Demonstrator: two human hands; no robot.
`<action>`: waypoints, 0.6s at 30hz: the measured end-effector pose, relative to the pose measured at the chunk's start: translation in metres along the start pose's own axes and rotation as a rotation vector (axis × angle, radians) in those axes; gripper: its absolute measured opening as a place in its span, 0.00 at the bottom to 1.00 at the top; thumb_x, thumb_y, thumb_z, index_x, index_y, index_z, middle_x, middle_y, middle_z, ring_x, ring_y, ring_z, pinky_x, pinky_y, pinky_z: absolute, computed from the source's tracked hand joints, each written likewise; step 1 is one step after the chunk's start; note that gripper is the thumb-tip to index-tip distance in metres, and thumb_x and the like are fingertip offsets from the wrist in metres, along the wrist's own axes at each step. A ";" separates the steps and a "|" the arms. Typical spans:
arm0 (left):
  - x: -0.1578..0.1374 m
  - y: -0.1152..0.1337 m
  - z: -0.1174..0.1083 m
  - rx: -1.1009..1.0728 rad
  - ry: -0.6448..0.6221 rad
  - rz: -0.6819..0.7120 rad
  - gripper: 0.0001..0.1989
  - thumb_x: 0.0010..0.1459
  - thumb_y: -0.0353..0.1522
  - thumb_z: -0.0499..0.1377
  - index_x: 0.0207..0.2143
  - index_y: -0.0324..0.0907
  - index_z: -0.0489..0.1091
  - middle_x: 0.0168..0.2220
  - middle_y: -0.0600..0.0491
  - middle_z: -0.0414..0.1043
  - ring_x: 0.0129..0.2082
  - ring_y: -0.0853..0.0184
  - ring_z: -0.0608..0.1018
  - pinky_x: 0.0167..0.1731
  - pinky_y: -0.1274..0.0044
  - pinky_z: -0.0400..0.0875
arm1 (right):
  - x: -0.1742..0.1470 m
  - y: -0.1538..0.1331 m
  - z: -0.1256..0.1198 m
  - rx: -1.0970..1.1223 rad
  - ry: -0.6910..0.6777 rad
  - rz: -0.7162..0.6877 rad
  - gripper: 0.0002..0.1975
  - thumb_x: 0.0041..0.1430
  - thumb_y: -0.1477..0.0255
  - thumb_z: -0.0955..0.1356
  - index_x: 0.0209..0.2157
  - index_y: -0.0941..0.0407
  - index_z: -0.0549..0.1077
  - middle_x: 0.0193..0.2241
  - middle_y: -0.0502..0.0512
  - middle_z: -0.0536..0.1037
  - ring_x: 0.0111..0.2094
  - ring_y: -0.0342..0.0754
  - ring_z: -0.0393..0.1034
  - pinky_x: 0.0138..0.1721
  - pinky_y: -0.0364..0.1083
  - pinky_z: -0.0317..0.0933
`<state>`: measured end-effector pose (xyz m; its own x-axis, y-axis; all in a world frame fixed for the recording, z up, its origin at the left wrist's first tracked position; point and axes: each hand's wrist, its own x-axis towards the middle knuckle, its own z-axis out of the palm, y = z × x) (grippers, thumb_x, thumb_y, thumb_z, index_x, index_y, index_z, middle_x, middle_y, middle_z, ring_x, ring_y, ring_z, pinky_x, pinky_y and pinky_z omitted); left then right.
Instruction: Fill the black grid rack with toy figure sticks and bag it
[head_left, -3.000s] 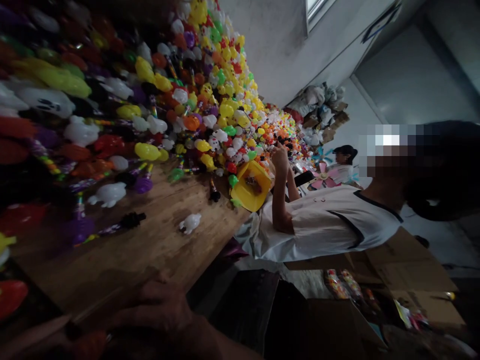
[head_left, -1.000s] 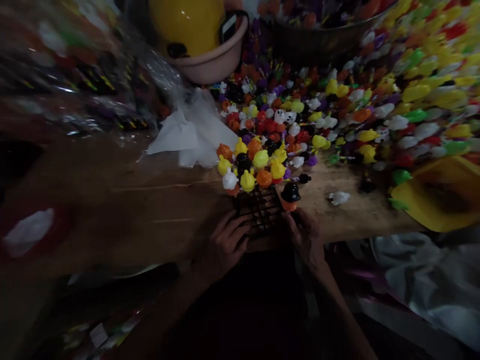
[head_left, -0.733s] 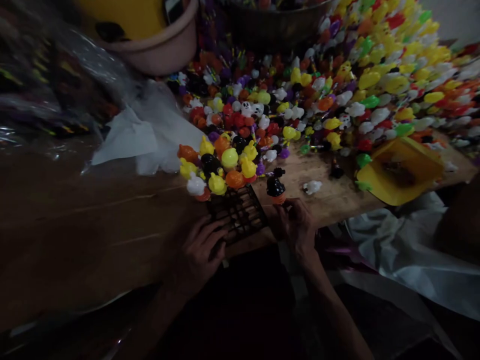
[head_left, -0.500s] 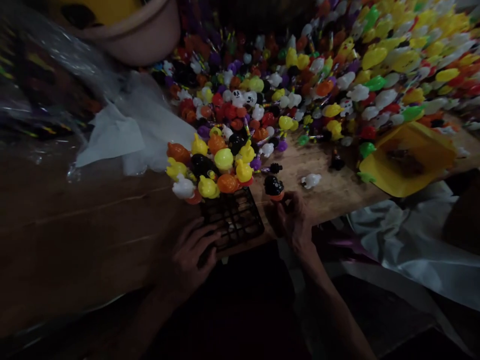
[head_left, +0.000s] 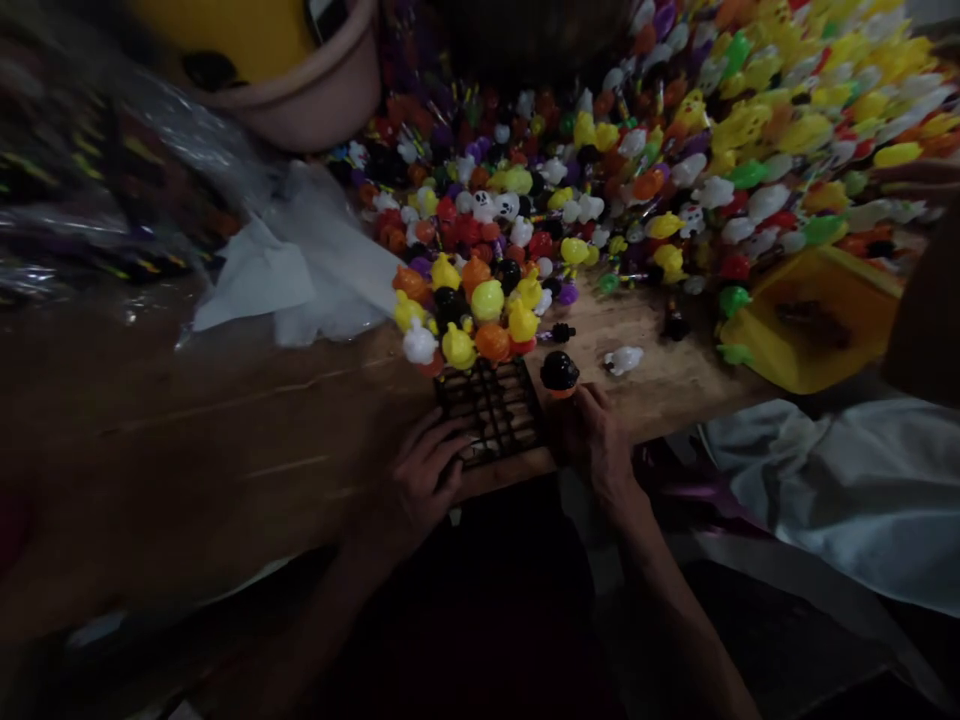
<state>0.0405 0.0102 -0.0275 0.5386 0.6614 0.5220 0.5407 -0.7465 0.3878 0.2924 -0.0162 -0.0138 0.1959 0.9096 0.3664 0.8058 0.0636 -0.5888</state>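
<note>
A black grid rack (head_left: 491,412) lies near the table's front edge, its far rows filled with plastic figure heads (head_left: 487,300) in yellow, orange, black and white. The nearer cells show no heads. My left hand (head_left: 429,470) rests on the rack's left side with fingers stretched out and apart. Just right of the rack, my right hand (head_left: 604,440) is closed around a small figure with a black top and orange lower part (head_left: 559,372), held upright. Its lower end is hidden. A white figure (head_left: 624,360) lies on the table beyond that hand.
A big heap of colourful figures (head_left: 570,200) spreads across the back. A yellow container (head_left: 814,320) stands at right, near another person's arm (head_left: 926,280). Clear plastic bags (head_left: 322,270) and a pink basin (head_left: 315,100) are at left; pale cloth (head_left: 832,490) hangs at right.
The rack and my left hand have shifted right, closer to my right hand. My right hand keeps the black-topped figure and has moved slightly right. Another person's arm has appeared at the right edge.
</note>
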 end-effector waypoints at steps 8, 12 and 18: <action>-0.003 -0.006 0.010 -0.108 0.049 -0.059 0.13 0.65 0.27 0.55 0.49 0.43 0.73 0.52 0.49 0.77 0.60 0.60 0.73 0.57 0.64 0.75 | -0.002 -0.008 0.003 -0.038 0.049 -0.005 0.09 0.64 0.67 0.66 0.31 0.56 0.73 0.29 0.52 0.72 0.27 0.44 0.66 0.29 0.43 0.60; -0.003 -0.008 0.010 -0.125 0.051 -0.064 0.12 0.65 0.27 0.55 0.49 0.42 0.74 0.52 0.48 0.77 0.60 0.59 0.74 0.57 0.63 0.76 | 0.003 -0.013 0.006 0.000 0.038 0.009 0.08 0.62 0.68 0.67 0.29 0.55 0.70 0.29 0.52 0.72 0.27 0.44 0.65 0.29 0.44 0.61; -0.005 -0.002 -0.009 -0.144 0.007 -0.068 0.13 0.66 0.26 0.55 0.50 0.44 0.72 0.53 0.50 0.76 0.60 0.60 0.72 0.58 0.64 0.75 | 0.003 -0.018 0.003 0.059 0.078 0.136 0.08 0.60 0.66 0.66 0.30 0.55 0.70 0.27 0.52 0.73 0.28 0.46 0.68 0.31 0.45 0.65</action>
<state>0.0309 0.0074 -0.0235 0.4991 0.7108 0.4957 0.4776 -0.7029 0.5271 0.2764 -0.0131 -0.0043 0.3457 0.8768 0.3343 0.7350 -0.0316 -0.6773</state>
